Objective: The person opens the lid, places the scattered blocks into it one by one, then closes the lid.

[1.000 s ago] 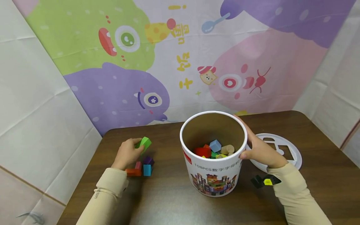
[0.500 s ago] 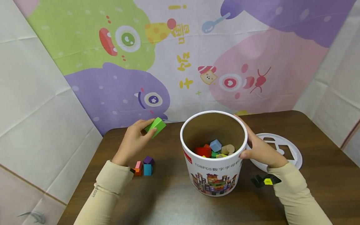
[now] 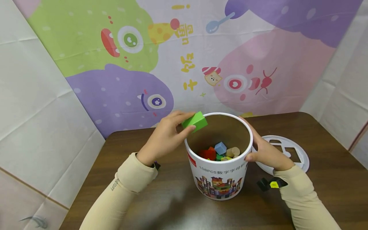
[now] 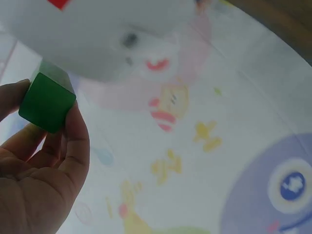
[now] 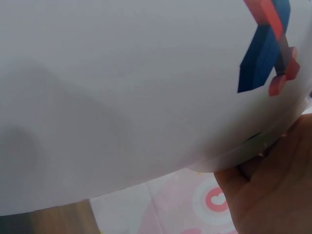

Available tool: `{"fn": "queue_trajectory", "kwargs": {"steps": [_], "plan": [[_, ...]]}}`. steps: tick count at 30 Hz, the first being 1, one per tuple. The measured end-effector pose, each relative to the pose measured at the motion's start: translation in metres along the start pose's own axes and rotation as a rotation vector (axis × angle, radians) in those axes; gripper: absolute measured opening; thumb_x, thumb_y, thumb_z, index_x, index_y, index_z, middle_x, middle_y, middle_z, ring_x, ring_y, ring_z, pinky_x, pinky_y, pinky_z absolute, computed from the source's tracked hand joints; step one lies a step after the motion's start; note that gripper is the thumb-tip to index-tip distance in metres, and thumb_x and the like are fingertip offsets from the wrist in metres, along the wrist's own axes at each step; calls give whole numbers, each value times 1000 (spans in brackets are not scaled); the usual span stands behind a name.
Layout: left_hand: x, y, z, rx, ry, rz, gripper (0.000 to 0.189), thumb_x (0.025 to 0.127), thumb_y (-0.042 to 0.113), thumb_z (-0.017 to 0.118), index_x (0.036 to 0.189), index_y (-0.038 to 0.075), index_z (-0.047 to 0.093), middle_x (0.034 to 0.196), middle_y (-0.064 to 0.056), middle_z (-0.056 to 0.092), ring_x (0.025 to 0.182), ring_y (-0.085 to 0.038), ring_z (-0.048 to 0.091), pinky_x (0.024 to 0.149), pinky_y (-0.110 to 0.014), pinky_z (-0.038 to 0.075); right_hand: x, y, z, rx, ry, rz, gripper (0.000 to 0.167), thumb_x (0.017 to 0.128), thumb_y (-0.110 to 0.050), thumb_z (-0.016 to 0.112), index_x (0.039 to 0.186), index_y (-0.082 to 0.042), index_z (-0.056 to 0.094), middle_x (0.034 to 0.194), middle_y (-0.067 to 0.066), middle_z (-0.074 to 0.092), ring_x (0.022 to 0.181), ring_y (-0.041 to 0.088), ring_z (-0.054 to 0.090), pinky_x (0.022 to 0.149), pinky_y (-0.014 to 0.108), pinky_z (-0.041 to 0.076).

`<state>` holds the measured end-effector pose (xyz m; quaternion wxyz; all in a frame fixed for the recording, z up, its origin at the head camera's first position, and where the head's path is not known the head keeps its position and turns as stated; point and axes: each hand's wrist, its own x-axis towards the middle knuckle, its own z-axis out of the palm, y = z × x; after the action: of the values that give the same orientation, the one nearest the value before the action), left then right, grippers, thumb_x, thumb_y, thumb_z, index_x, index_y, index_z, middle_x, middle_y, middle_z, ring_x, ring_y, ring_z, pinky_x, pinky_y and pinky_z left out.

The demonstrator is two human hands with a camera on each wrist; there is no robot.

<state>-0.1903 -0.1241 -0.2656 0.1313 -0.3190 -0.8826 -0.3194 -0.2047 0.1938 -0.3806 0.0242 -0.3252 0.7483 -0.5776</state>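
My left hand [image 3: 164, 135] pinches a green block [image 3: 196, 122] between thumb and fingers, at the left rim of a white bucket [image 3: 219, 174]. The left wrist view shows the end of that green block [image 4: 48, 102] in the fingers, close to the bucket's pale wall [image 4: 97, 39]. On the bucket's right side my right hand [image 3: 265, 153] grips the rim, thumb in front and the other fingers mostly hidden behind. Inside the bucket lie several loose blocks, among them a red one [image 3: 207, 155], a light blue one [image 3: 220, 148] and a tan cylinder [image 3: 235, 151].
A white lid [image 3: 302, 159] with cut-out shapes lies behind my right wrist on the dark wooden table [image 3: 172, 214]. A cartoon-printed cloth [image 3: 198, 60] hangs at the table's back edge. My left forearm covers the table's left part.
My left hand has carried the green block up and right, from above the small blocks at the left to the bucket's rim. My right hand and the bucket have stayed put.
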Motion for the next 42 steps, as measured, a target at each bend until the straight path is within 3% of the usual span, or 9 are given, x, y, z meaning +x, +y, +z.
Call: {"fn": "queue_trajectory", "kwargs": {"steps": [4,7,11,18,23,28,33,42], "plan": [[13,13,13,2,-77,59,42,95,21,65,134,6,60,117,-5,65,91,-15,57,77,-28,51,0,0,0,-8,1,-2,107,77,-65,68,158,-30,7,161,7,17,136,47,28,99,80,25],[23,21,23,36,-137,106,43,95,21,65,135,7,59,123,-5,65,100,-13,60,88,-30,52,0,-1,0,-4,3,2,108,77,-66,68,158,-28,7,161,7,16,136,46,28,99,80,25],[36,29,35,103,-229,148,44,96,24,64,136,8,58,127,-5,65,111,-14,60,98,-30,49,0,-1,1,0,-1,11,105,79,-63,68,158,-31,7,161,10,16,135,47,27,96,77,34],[51,36,51,209,-411,151,40,96,25,63,133,10,61,121,-3,67,104,-11,61,96,-27,48,-1,-2,1,16,-15,23,104,80,-61,68,158,-32,6,161,13,13,135,49,27,92,72,43],[53,39,58,241,-498,130,39,95,24,64,132,10,62,126,-3,66,114,-13,62,101,-28,47,-2,-4,1,9,-19,28,109,79,-65,66,159,-27,2,163,13,8,136,51,24,92,73,41],[53,39,61,264,-516,124,39,96,24,63,132,11,62,129,-3,65,119,-13,60,104,-27,46,-1,-5,2,-4,-13,23,109,78,-67,66,159,-28,3,164,10,7,138,49,20,96,77,33],[50,37,57,224,-473,132,36,96,23,63,130,10,64,126,-3,65,112,-12,62,98,-27,48,-1,-6,3,6,-7,4,107,77,-67,67,158,-33,5,164,7,9,141,47,18,100,81,21],[39,29,48,106,-369,109,33,95,20,63,127,10,65,117,-1,69,103,-9,65,93,-24,50,0,-3,1,24,-11,-1,110,78,-66,68,159,-27,5,163,6,13,139,47,23,102,77,22]]}}
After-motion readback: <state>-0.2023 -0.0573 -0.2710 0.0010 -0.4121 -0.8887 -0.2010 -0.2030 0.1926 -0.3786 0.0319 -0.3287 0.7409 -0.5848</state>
